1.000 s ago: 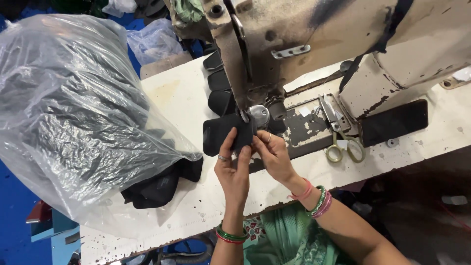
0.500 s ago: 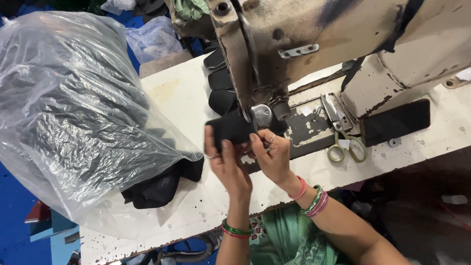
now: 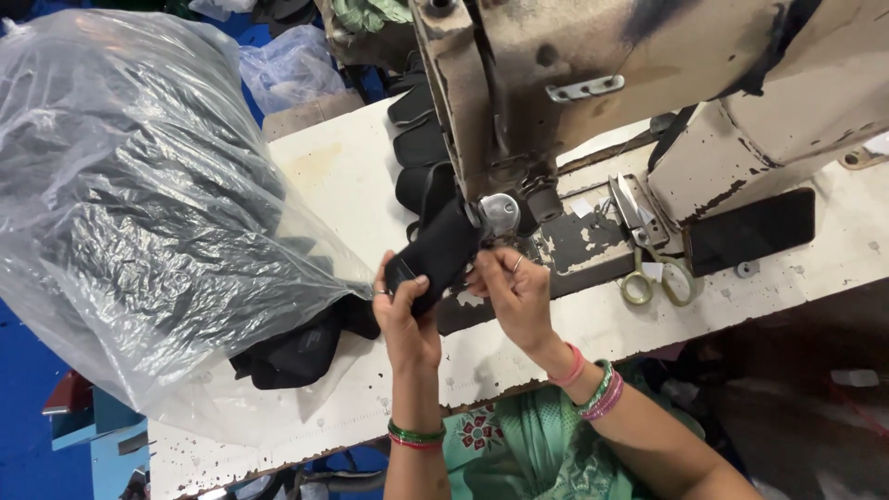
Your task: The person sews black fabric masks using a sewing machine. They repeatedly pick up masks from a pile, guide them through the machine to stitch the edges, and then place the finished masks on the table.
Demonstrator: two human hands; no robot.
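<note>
- The black fabric piece (image 3: 435, 255) has been lifted off the bench and tilted up toward the needle area.
- The left hand (image 3: 405, 315) has been shifted leftward, its grip closed on the piece's lower edge.
- The right hand (image 3: 512, 294) has been drawn slightly back.

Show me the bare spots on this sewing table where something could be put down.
Bare tabletop lies between the plastic bag and the sewing machine, and along the front edge right of the right hand. Crowded: around the scissors and the left hand holding the black piece.
</note>
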